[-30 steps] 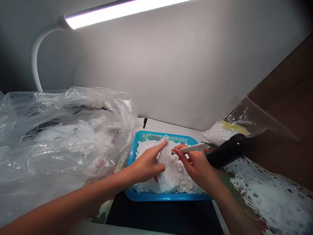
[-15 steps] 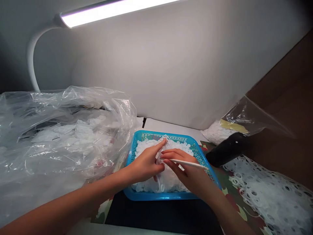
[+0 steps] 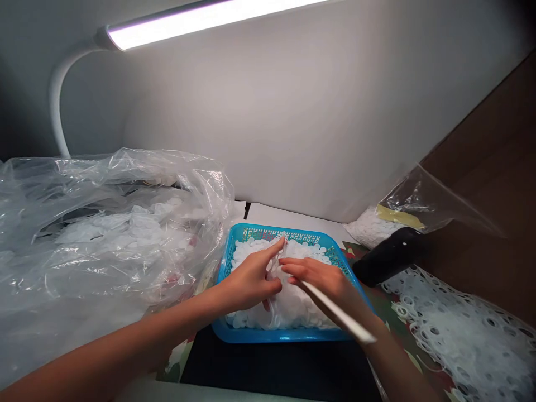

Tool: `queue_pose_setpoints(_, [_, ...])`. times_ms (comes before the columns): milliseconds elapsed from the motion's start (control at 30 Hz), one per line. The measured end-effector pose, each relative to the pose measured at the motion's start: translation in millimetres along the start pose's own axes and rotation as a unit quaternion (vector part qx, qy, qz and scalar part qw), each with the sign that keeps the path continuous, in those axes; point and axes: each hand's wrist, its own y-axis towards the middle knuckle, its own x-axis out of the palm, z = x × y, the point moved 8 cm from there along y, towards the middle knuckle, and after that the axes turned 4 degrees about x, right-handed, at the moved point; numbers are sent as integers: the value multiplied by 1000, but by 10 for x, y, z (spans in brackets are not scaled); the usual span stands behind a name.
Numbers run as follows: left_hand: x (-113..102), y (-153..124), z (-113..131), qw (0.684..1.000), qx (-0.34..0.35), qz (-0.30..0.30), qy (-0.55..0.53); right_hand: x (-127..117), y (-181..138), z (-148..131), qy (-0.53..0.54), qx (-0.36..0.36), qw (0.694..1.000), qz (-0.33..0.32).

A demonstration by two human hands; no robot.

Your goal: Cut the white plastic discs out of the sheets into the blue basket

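Left hand: I see my left hand reach in from the left over the blue basket. The pointer finger is stretched out long and the thumb is tucked in at the side.
Left fingers: they touch a thin white sheet. I cannot tell if they pinch it.
Right hand: my right hand lies flat, palm down, just beside the left one.
Right fingers: pressed together, and they hold a white stick that points back along my wrist.
Basket: it sits on the tabletop in front of me, full of little white circles.
Around: a big clear bag is on the left, and a white sheet with holes is on the right.
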Motion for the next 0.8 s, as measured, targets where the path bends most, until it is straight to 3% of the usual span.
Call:
queue_pose_setpoints(333, [33,-37,8,999,-32,-20,18,-379,-118,364,109,115,987,34])
queue_pose_setpoints(567, [-130,1,-52,999,-22,7,33,-832,-261,561,116,172,971,120])
queue_pose_setpoints(667, [-107,1,-19,999,-14,2,34,-758,-212,539,106,183,972,97])
queue_pose_setpoints(800, [-62,-1,35,999,-5,-3,35,-439,-84,446,147,194,968,64])
